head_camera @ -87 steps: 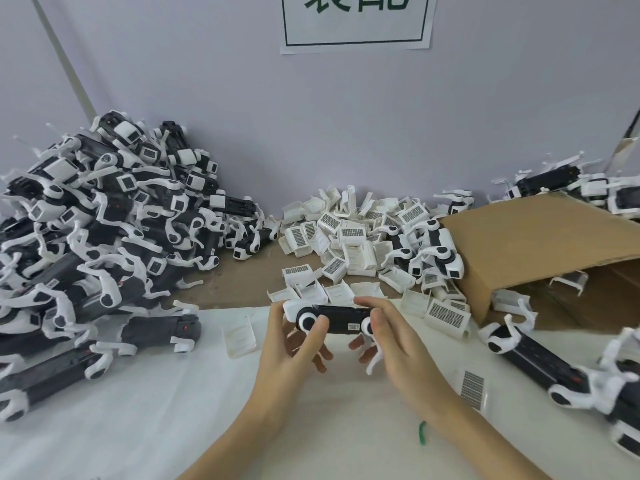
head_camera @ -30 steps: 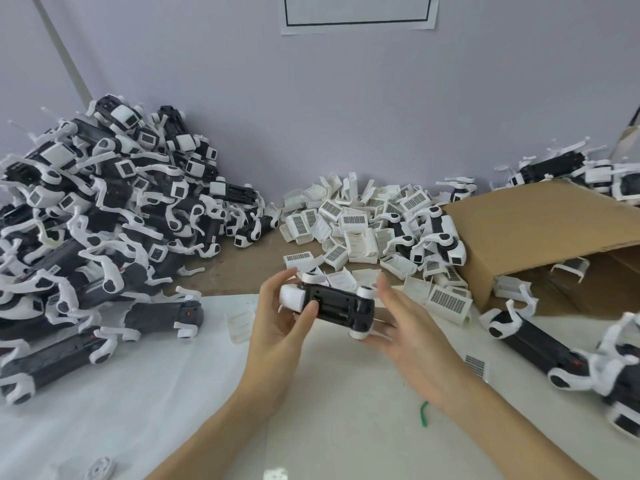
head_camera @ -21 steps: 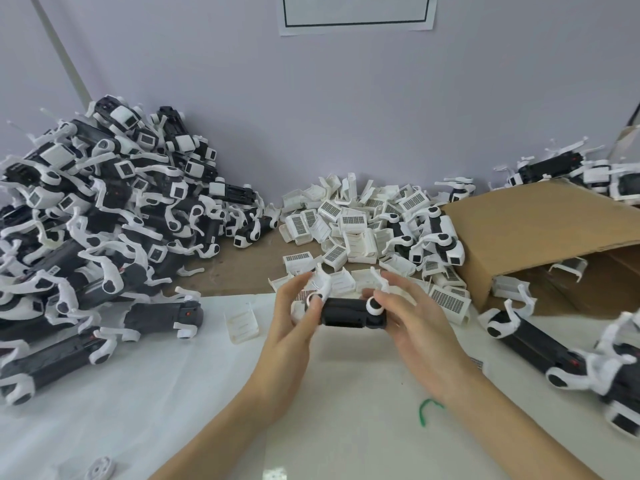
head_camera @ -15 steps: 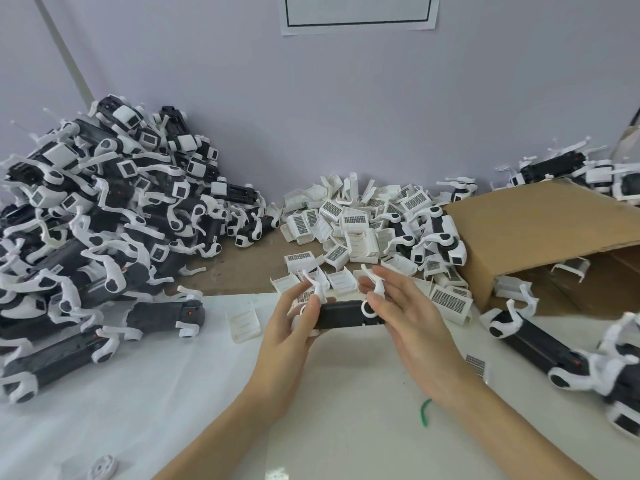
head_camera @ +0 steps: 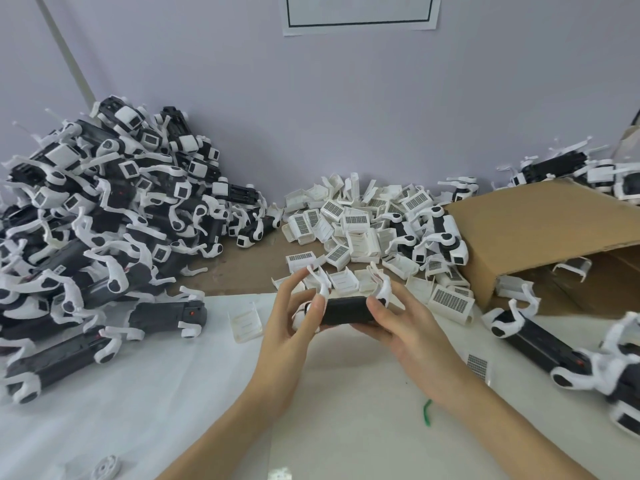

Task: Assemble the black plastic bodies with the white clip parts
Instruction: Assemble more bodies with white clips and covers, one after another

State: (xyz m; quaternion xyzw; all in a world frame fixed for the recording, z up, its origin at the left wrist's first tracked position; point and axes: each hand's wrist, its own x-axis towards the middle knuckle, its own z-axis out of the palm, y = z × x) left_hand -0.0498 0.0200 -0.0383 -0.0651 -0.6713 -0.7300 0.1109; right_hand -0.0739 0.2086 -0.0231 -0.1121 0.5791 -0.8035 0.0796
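A black plastic body (head_camera: 347, 310) with white arms at both ends is held level above the white sheet in the centre of the view. My left hand (head_camera: 287, 320) grips its left end, thumb on the front and fingers curled behind. My right hand (head_camera: 405, 327) holds its right end from below, thumb on the front face. White arms stick up past my fingertips at both ends. A heap of loose white clip parts (head_camera: 353, 223) lies just beyond my hands.
A tall pile of assembled black-and-white bodies (head_camera: 104, 216) fills the left side. An open cardboard box (head_camera: 540, 237) lies on its side at the right, with more bodies (head_camera: 540, 344) in front of it. One single white clip (head_camera: 245, 321) lies left of my hands.
The body has been turned over in my hands since a second ago, from tilted with its underside showing to level with a plain black face toward me. Both hands stay on its ends.
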